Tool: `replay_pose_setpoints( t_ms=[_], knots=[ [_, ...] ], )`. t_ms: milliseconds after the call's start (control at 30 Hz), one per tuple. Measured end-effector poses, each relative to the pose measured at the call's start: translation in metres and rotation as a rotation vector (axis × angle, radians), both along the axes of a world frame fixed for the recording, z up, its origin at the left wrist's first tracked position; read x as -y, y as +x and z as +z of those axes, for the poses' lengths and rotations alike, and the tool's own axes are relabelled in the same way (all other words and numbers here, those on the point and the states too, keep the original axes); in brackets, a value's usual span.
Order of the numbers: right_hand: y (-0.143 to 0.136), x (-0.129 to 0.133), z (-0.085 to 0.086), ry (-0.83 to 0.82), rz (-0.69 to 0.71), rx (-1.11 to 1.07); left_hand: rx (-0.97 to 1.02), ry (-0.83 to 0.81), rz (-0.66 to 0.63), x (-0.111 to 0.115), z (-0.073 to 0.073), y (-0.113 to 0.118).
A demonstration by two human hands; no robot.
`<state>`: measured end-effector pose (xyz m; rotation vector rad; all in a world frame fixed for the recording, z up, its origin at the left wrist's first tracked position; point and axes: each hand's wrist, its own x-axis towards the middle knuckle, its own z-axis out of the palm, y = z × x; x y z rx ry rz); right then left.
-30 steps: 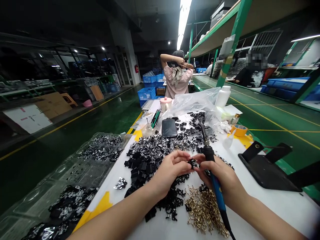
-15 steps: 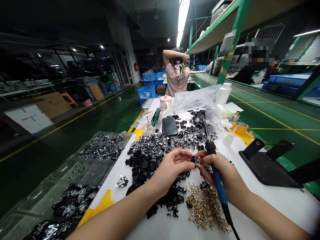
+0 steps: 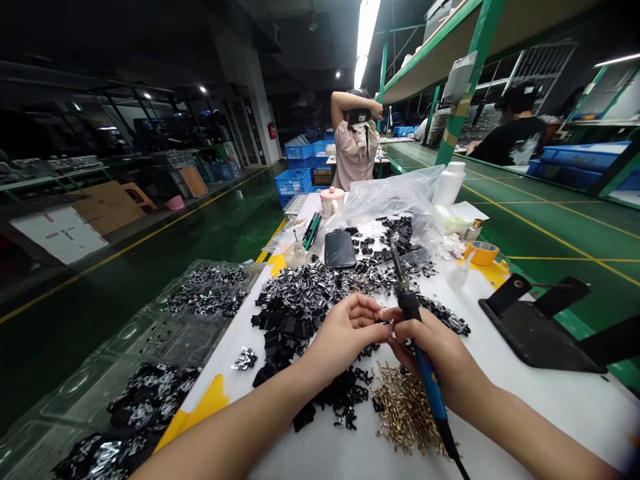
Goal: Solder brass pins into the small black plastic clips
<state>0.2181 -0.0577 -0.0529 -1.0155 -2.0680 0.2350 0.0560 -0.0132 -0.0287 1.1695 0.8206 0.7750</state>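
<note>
Left hand (image 3: 345, 339) and right hand (image 3: 443, 350) meet over a small dark part (image 3: 385, 323)

Part sits just right of frame centre, pinched between the fingertips of both hands, mostly hidden by them. Right hand also grips a soldering iron (image 3: 431, 387), tip toward the top of the frame, cord running off the bottom edge.

Worktop (image 3: 565, 400): white, yellow tape (image 3: 205, 403) at its left edge. Heap of black and silver pieces (image 3: 295, 300) across the centre; brass-coloured hooks (image 3: 407, 417) piled lower centre. Dark phone (image 3: 340, 249) beyond the heap, pink-lidded mug (image 3: 331, 203) behind it. Black stand (image 3: 543, 337) at right.

Room: dim, green floor (image 3: 220, 223) with yellow lines, bright tube light (image 3: 367, 33) top centre, green shelf frame (image 3: 457, 123) upper right. Co-worker in a pale pink top (image 3: 353, 157), arms raised, upper centre; another in a black shirt (image 3: 525, 143), upper right.

Writing: print on the white board (image 3: 57, 233), left of frame, too small to read. Pale tag (image 3: 361, 117) on the nearer co-worker's dark headwear, likewise illegible. Black shirt bears a white design; cannot make it out.
</note>
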Motion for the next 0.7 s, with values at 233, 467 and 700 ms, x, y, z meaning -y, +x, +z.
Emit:
replay_pose_setpoints(
  t_ms=[233,467,700],
  knots=[
    [0.0009,-0.0017,0.0035,0.085,0.003,-0.064,0.044,0.026,0.018,0.003,0.0063,-0.0004],
    [0.001,-0.0019,0.0003,0.143,0.021,-0.136,0.069,0.056,0.043,0.0023,0.0089,-0.0031],
    [0.0048,-0.0006,-0.0016,0.08,0.094,-0.073,0.148,-0.277,-0.065,-0.0045,0.0027,-0.0061]
  ],
)
